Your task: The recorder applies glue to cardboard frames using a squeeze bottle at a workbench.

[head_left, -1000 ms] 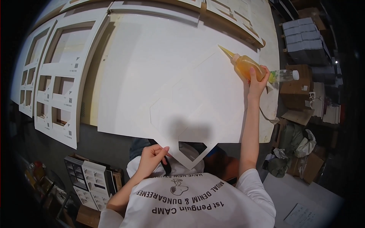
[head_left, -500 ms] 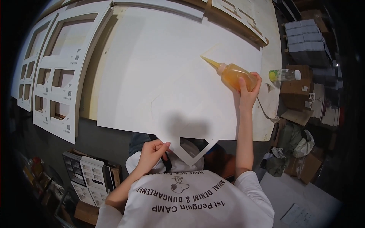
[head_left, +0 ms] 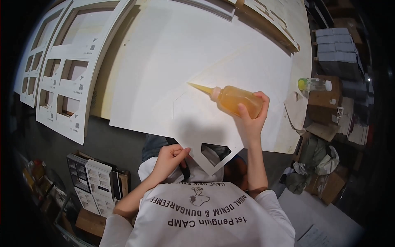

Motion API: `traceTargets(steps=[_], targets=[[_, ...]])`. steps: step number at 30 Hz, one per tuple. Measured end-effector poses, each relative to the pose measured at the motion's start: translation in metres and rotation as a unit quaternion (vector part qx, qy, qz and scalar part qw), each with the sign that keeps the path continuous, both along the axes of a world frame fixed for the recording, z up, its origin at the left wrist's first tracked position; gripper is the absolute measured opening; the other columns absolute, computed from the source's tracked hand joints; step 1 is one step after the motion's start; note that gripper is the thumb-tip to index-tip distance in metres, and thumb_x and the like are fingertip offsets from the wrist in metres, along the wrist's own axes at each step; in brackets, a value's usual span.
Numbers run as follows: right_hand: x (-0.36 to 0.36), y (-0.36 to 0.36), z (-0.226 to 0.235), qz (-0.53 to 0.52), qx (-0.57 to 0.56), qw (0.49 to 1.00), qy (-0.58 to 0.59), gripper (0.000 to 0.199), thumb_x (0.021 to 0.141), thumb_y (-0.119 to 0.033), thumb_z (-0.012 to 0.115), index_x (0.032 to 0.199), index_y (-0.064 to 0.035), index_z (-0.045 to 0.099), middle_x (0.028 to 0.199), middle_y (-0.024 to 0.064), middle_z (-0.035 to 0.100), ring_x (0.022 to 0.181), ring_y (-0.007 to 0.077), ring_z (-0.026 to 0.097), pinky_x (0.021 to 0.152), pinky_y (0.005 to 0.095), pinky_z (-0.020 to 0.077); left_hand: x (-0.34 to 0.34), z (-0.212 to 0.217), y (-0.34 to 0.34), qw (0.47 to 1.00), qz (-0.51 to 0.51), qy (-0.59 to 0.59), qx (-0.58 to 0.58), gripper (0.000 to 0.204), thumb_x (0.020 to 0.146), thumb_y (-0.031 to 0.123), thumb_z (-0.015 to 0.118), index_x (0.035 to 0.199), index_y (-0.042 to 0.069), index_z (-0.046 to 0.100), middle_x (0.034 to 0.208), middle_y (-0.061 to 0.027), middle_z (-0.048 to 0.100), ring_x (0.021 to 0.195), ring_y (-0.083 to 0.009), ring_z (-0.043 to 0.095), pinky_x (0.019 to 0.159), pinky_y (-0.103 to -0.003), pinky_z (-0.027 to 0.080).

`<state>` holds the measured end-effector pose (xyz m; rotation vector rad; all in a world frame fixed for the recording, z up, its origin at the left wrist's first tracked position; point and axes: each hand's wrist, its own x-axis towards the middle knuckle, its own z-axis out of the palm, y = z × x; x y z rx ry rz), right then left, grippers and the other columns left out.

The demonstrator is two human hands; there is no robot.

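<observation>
A right hand [head_left: 252,120] wraps around an amber bottle [head_left: 236,101] above white card [head_left: 195,148] on the desk [head_left: 303,53], nozzle [head_left: 201,88] pointing left and slightly away, while the left hand [head_left: 170,159], nearer the body, pinches the card's overhanging edge.

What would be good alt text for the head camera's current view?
A person's right hand holds an amber squeeze bottle, nozzle pointing left, over a white sheet. The left hand pinches the edge of a white cut-out piece. White panels with openings are at left.
</observation>
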<state>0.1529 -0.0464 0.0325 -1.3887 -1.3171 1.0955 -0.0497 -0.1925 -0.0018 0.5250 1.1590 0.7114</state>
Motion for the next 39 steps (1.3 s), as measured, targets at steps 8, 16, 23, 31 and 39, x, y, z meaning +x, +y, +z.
traceTargets(steps=[8,16,23,31,39], targets=[[-0.028,-0.035,-0.009,0.100,0.001,0.995,0.019,0.051,0.069,-0.008,0.074,0.107,-0.0077,0.039,0.097,0.0053,0.046,0.089,0.0131,0.050,0.076,0.0248,0.0443,0.000,0.000,0.000,1.000,-0.002,-0.008,-0.002,0.023,0.087,0.018,0.054,0.080,-0.003,0.061,0.066,-0.0034,0.063,0.049,-0.0055,0.050,0.048,-0.019,0.040],[-0.027,-0.047,0.000,0.030,-0.026,0.997,0.072,0.053,0.071,-0.006,0.072,0.112,-0.0078,0.037,0.100,0.0058,0.045,0.093,0.0145,0.050,0.080,0.0265,0.0433,0.007,-0.001,-0.009,1.000,-0.025,-0.014,0.009,0.024,0.086,0.020,0.056,0.086,-0.003,0.062,0.071,-0.0035,0.063,0.052,-0.0054,0.050,0.049,-0.020,0.040],[-0.034,-0.054,-0.003,0.058,0.024,0.998,0.016,0.053,0.070,-0.007,0.072,0.111,-0.0068,0.038,0.100,0.0062,0.046,0.092,0.0143,0.049,0.079,0.0260,0.0432,0.007,0.001,-0.006,0.999,-0.042,0.010,0.020,0.025,0.086,0.021,0.056,0.080,-0.003,0.062,0.069,-0.0028,0.063,0.052,-0.0051,0.050,0.049,-0.020,0.040],[-0.013,-0.063,0.010,-0.039,-0.115,0.956,0.268,0.054,0.079,-0.030,0.063,0.120,-0.0103,0.034,0.104,0.0030,0.043,0.091,0.0124,0.049,0.050,0.0212,0.0446,0.012,0.009,-0.008,0.999,-0.015,0.039,0.031,0.021,0.085,0.017,0.057,0.079,-0.004,0.061,0.065,-0.0019,0.062,0.050,-0.0045,0.049,0.047,-0.019,0.039],[0.070,-0.051,0.027,-0.177,0.008,0.976,0.130,0.038,0.084,-0.013,0.055,0.117,-0.0123,0.036,0.100,0.0053,0.048,0.081,0.0144,0.051,0.051,0.0223,0.0401,0.005,0.007,-0.008,0.996,0.081,0.007,0.035,0.020,0.087,0.012,0.053,0.075,-0.003,0.058,0.063,-0.0010,0.059,0.048,-0.0028,0.045,0.046,-0.017,0.034]])
